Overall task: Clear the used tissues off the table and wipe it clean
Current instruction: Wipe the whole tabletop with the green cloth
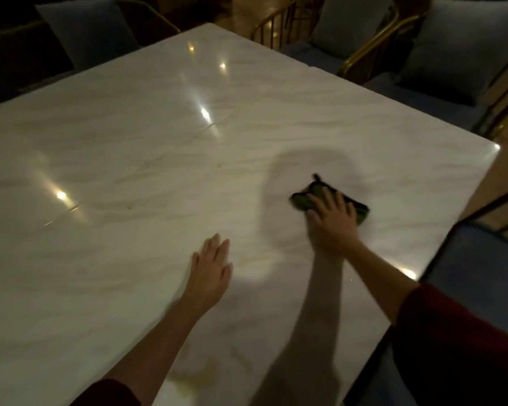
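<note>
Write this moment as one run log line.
step: wiping | right hand: presses green cloth on table | left hand: flat on table

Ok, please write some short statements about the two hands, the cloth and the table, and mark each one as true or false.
1. The right hand presses a green cloth onto the table. True.
2. The left hand holds a crumpled tissue. False: it lies flat on the table with straight fingers and holds nothing.
3. Used tissues lie in a heap in the middle of the table. False: no tissues show on the table.
4. Grey cushions show beyond the far edges of the table. True.
</note>
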